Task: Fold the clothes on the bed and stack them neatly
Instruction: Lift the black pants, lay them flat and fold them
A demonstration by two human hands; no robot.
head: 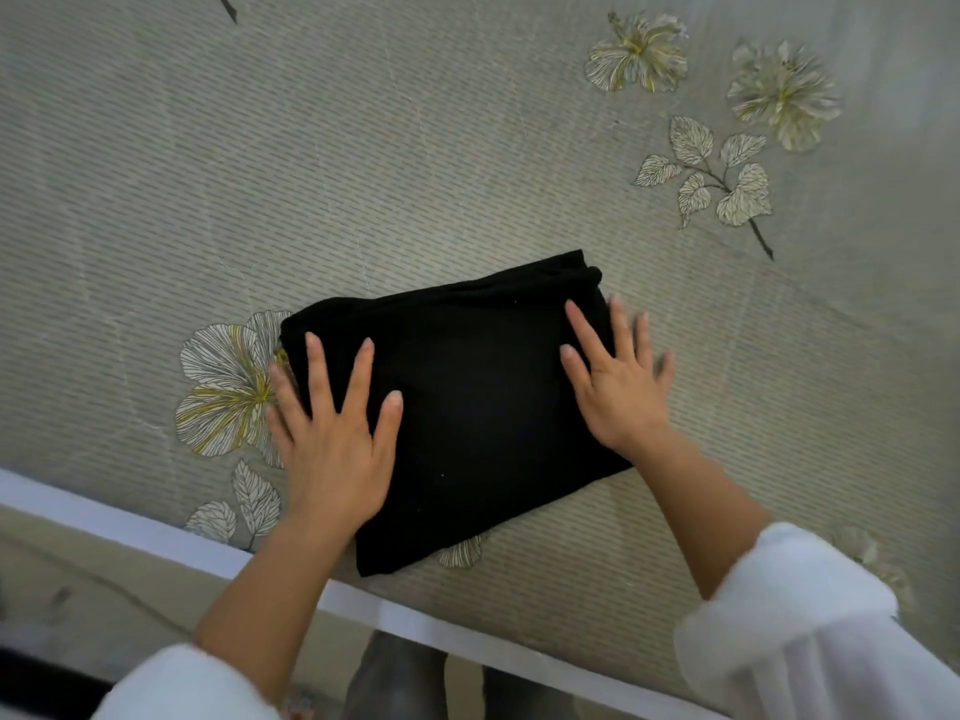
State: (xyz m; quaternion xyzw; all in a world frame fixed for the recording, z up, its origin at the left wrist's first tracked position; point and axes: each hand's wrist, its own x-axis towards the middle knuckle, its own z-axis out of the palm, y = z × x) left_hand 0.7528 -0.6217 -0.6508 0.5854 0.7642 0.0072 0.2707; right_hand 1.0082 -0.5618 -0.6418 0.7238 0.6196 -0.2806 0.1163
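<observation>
A black garment (467, 397), folded into a compact rectangle, lies on the bed (415, 148) near its front edge. My left hand (332, 433) lies flat on the garment's left side with fingers spread and straight. My right hand (618, 381) presses flat on its right side, the outer fingers reaching past the cloth's edge onto the sheet. Both sleeves are white and pushed up the forearms.
The bed carries a grey-green striped sheet printed with flowers (228, 387) and leaves (722, 174). A white bed edge (156, 527) runs diagonally across the bottom, with floor (104, 589) below it. No other clothes are in view.
</observation>
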